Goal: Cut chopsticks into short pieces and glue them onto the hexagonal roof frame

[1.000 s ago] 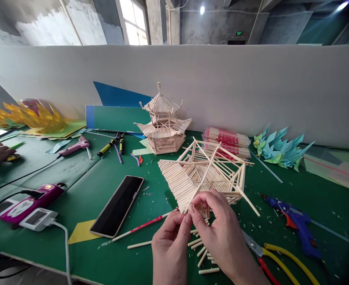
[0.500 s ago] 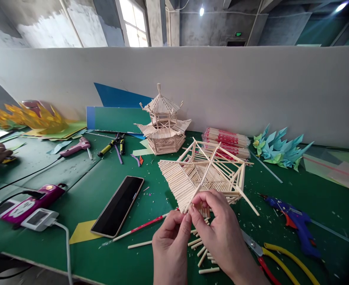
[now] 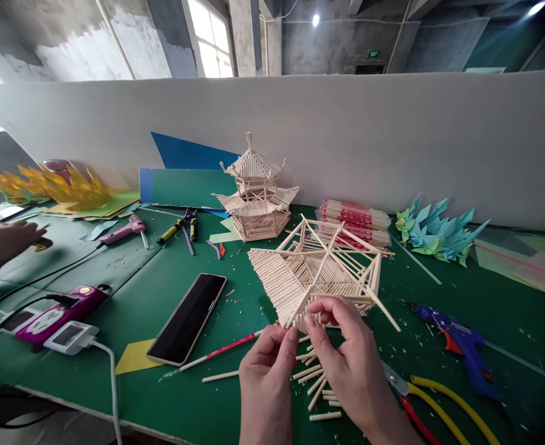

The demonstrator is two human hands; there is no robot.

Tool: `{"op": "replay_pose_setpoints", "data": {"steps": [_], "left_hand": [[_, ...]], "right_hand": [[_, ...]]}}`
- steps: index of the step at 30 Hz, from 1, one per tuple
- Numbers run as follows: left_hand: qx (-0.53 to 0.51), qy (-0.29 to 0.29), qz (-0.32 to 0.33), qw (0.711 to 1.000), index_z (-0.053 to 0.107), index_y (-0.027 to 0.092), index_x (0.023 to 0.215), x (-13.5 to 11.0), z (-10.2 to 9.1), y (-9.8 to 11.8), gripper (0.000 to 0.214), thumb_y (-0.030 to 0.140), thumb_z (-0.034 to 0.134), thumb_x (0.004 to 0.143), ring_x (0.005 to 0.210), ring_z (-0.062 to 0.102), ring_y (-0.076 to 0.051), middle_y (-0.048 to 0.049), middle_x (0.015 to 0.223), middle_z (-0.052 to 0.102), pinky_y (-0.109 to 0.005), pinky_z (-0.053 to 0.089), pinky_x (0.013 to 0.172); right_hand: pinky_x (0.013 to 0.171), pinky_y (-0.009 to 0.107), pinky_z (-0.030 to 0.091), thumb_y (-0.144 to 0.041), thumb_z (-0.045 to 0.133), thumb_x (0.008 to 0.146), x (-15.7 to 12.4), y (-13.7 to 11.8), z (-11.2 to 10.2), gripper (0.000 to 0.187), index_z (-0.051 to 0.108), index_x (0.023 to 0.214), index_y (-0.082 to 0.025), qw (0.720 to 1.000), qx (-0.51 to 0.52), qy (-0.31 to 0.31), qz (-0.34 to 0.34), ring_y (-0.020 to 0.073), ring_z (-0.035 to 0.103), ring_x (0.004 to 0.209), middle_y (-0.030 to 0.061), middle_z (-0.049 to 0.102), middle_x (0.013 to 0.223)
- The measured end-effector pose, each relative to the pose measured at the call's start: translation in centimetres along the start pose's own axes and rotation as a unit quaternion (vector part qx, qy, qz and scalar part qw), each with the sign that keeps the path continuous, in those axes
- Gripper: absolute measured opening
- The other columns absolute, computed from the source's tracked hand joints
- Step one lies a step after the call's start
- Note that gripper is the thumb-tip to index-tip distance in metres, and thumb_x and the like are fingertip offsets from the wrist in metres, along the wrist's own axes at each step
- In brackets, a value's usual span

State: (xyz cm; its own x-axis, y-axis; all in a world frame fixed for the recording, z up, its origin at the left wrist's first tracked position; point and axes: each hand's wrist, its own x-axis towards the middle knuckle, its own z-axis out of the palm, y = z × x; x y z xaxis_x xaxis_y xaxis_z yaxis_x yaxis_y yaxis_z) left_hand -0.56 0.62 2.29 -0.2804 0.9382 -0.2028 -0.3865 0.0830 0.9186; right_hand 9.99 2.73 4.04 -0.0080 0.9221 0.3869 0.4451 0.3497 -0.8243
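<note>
A half-built pavilion roof of thin wooden sticks rests on the green table in front of me, one slope covered with sticks and the others open framework. My left hand pinches its near corner between thumb and forefinger. Just to the right, my right hand is closed at the same near edge, thumb and forefinger together; what lies between those fingertips is hidden. Short cut sticks lie loose beneath my hands. A finished stick pagoda stands behind the roof.
Right of my hands are yellow-and-red-handled cutters and a blue glue gun. On the left lie a phone, a purple power strip and a pink glue gun. Another person's hand works at far left.
My right fingertips have slid slightly rightward along the roof edge, away from my left fingertips. My left hand keeps its pinch. The other person's hand has shifted and lifted at far left.
</note>
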Motion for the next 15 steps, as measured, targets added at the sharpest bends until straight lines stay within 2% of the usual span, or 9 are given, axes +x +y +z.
{"op": "replay_pose_setpoints", "data": {"steps": [4,8,12,14,15], "left_hand": [[0.006,0.009,-0.009,1.0,0.07,0.016,0.068,-0.2,0.0,0.1,0.015,0.03,0.073,0.064,0.064,0.045,-0.011,0.0,0.069,0.057,-0.019,0.038,0.056],[0.025,0.026,-0.02,0.999,0.073,0.017,0.074,-0.6,-0.2,0.3,0.019,0.029,0.076,0.06,0.063,0.049,-0.011,-0.0023,0.076,0.063,-0.019,0.041,0.057],[0.069,0.033,-0.033,0.997,0.073,0.017,0.077,-1.2,-1.2,0.1,0.021,0.03,0.075,0.06,0.06,0.052,-0.012,-0.0026,0.073,0.065,-0.021,0.043,0.055],[0.1,0.035,-0.004,0.994,0.072,0.018,0.078,-1.3,-2.1,-0.3,0.018,0.029,0.073,0.063,0.064,0.055,-0.014,-0.0034,0.074,0.066,-0.022,0.045,0.055],[0.122,0.038,0.036,0.991,0.071,0.019,0.078,-1.3,-2.6,-0.5,0.016,0.028,0.072,0.064,0.066,0.057,-0.015,-0.0034,0.075,0.065,-0.022,0.046,0.056]], "right_hand": [[0.07,0.03,0.043,-0.021,0.051,0.083,-0.5,0.1,-0.5,0.006,0.052,0.089,-0.022,1.0,-0.01,0.016,-0.022,0.016,0.05,0.079,0.0015,0.055,0.087],[0.068,0.028,0.042,-0.024,0.051,0.084,-1.4,0.3,-1.1,0.006,0.052,0.089,-0.022,0.999,-0.031,0.036,0.007,0.0152,0.051,0.078,0.0013,0.057,0.086],[0.061,0.024,0.046,-0.027,0.05,0.084,-3.4,1.9,-2.0,0.009,0.053,0.092,-0.022,0.996,-0.041,0.066,0.039,0.014,0.055,0.071,0.0019,0.058,0.083],[0.056,0.021,0.048,-0.028,0.05,0.084,-4.9,3.2,-2.4,0.011,0.054,0.093,-0.022,0.995,-0.037,0.072,0.05,0.014,0.058,0.067,0.0023,0.06,0.08],[0.054,0.021,0.048,-0.029,0.051,0.084,-5.7,3.9,-2.5,0.012,0.054,0.093,-0.022,0.995,-0.035,0.074,0.059,0.0147,0.059,0.067,0.003,0.061,0.08]]}}
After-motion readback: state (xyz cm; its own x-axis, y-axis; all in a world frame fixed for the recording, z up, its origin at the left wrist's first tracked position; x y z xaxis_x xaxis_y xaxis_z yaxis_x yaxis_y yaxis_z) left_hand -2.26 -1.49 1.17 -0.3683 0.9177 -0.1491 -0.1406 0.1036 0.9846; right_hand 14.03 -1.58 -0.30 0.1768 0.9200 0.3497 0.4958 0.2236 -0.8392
